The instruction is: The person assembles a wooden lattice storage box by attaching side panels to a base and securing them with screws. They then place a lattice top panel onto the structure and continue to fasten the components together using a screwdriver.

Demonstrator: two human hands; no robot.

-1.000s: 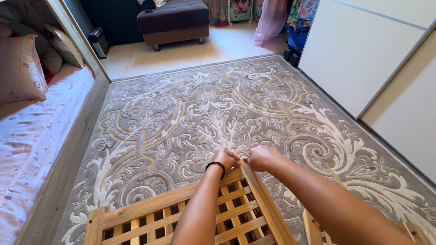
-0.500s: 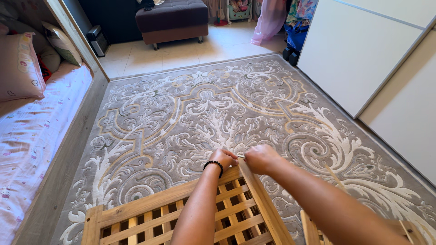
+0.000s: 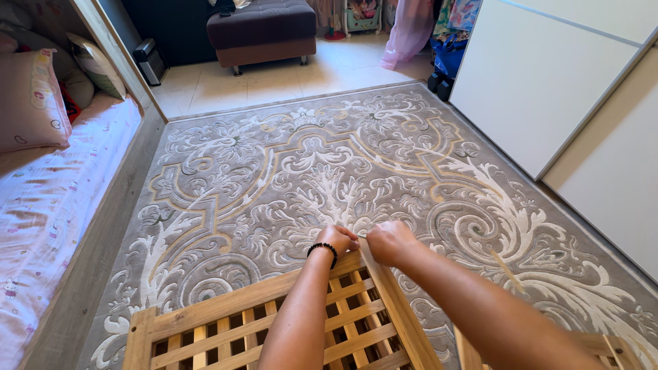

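- On the far left, one bed (image 3: 41,205) runs along the wall, with a pink-patterned sheet and a wooden side board; two pillows (image 3: 31,99) show clearly at its head, one pink and one pale behind it.
- Across the middle of the floor lies one large grey rug (image 3: 329,171) with white and tan scrollwork.
- At the bottom edge, one wooden slatted panel (image 3: 226,329) lies flat on the rug, its lattice of thin crossing slats set in a thicker frame.
- One left hand (image 3: 337,240), with a single black bead bracelet (image 3: 322,249) on the wrist, rests on the far corner of the panel; its fingers are curled closed, pinching at something small at the corner that cannot be made out.
- One right hand (image 3: 387,241) sits just beside it, almost touching, also closed into a loose fist at the same corner; what it grips is hidden.
- Right of the arms, one thin wooden stick (image 3: 506,268) lies loose on the rug, and the corner of a second wooden piece (image 3: 617,346) shows at the bottom right.
- Far back stands one dark sofa (image 3: 264,31); on the right, two white panels (image 3: 548,82) line the wall.
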